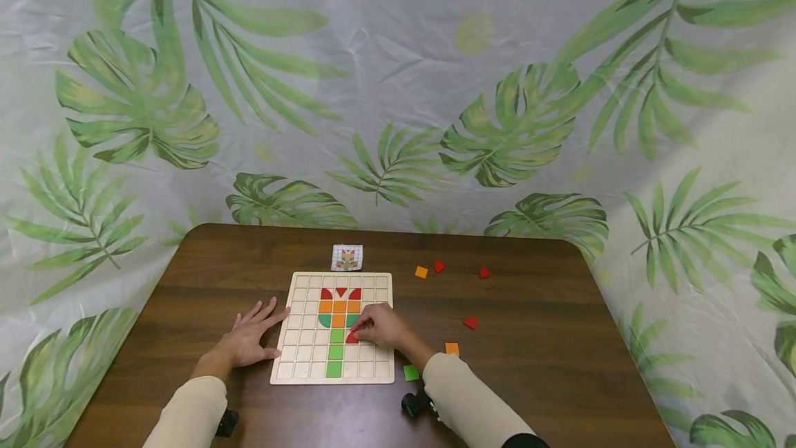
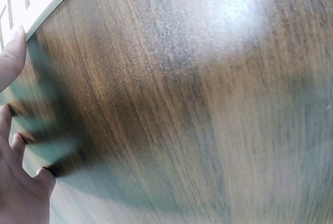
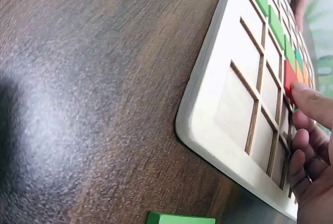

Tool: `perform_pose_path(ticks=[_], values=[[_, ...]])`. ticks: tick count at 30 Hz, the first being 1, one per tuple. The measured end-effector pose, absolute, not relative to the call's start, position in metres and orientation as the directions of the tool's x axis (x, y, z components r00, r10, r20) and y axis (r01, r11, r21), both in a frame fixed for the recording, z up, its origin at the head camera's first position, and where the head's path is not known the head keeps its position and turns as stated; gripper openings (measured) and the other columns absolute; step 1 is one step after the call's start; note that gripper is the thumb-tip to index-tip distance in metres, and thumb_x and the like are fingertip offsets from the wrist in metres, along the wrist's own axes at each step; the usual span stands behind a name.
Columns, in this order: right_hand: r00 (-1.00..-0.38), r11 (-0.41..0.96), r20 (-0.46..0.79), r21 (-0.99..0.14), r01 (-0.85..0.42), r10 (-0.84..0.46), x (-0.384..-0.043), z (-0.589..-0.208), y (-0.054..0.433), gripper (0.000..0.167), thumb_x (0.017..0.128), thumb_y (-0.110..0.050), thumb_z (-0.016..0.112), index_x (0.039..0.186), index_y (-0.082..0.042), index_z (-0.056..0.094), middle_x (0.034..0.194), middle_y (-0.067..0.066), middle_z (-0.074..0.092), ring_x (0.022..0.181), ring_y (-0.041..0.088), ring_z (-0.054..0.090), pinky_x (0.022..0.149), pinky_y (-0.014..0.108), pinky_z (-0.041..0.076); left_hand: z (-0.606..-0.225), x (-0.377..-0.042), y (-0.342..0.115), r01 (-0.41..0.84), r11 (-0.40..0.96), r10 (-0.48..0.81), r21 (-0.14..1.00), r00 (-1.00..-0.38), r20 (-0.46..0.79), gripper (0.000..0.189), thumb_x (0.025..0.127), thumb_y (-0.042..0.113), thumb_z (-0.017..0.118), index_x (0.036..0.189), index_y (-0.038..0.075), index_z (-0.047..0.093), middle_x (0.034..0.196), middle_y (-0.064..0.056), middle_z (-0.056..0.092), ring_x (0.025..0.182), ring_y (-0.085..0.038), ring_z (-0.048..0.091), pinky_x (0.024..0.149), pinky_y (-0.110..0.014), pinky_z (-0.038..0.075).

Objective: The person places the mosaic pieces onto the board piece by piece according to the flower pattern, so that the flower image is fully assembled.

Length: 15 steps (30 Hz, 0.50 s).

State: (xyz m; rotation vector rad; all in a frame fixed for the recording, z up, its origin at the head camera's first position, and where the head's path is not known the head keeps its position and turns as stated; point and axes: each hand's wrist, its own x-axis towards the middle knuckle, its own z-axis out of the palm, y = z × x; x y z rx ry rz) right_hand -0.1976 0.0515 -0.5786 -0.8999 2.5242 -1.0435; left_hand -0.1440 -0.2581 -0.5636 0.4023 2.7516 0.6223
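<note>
My right hand [image 1: 381, 327] pinches a red tile [image 1: 352, 337] between thumb and fingertips. The tile is over the wooden grid board [image 1: 298, 369], just right of the top green square [image 1: 337, 335]. In the right wrist view the red tile [image 3: 289, 81] shows beside the green column, at my thumb tip. On the board, red, orange, teal and green tiles form a flower shape, with three green squares as its stem. My left hand [image 1: 247, 341] lies spread at the board's left side, thumb and index fingertip at its edge; the left wrist view shows the thumb [image 2: 14, 60] at the rim.
A small pattern card [image 1: 347, 258] lies behind the board. To the right on the brown table [image 1: 541, 365] are loose red tiles [image 1: 470, 323], orange squares [image 1: 421, 272] and a green square [image 1: 411, 372]. A leaf-printed cloth [image 1: 398, 88] hangs behind the table.
</note>
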Motion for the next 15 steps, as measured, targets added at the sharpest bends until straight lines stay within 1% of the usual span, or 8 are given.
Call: perform_pose_path(ticks=[6,9,15], values=[[-0.755,0.56,-0.002,-0.672,-0.484,-0.655,-0.1968,-0.5769,0.0528,0.01,0.083,-0.015,0.076,0.09,-0.008,0.079,0.075,-0.007,0.062,0.064,0.001,0.046,0.058,0.015,0.039,-0.5644,-0.1441,-0.2583,0.201,0.867,0.327,0.456,-0.92,-0.216,0.085,0.076,0.039,0.077,0.147,0.013,0.04,0.155,-0.025,0.022,0.139,-0.052,0.015,0.103,-0.075,0.009],[-0.753,0.569,-0.013,-0.664,-0.485,-0.657,-0.1968,-0.5765,0.0531,0.012,0.084,-0.016,0.076,0.092,-0.009,0.079,0.076,-0.007,0.062,0.064,0.001,0.046,0.058,0.015,0.038,-0.5646,-0.1445,-0.2585,0.204,0.866,0.33,0.457,-0.919,-0.215,0.084,0.076,0.038,0.077,0.147,0.013,0.04,0.155,-0.025,0.022,0.139,-0.052,0.015,0.103,-0.075,0.009],[-0.755,0.558,-0.006,-0.678,-0.479,-0.656,-0.1966,-0.5774,0.0535,0.012,0.083,-0.015,0.076,0.092,-0.008,0.079,0.076,-0.006,0.063,0.065,0.001,0.047,0.059,0.015,0.04,-0.5636,-0.1449,-0.259,0.21,0.861,0.336,0.463,-0.918,-0.209,0.083,0.077,0.036,0.077,0.147,0.012,0.04,0.155,-0.025,0.022,0.139,-0.053,0.015,0.103,-0.075,0.009]])
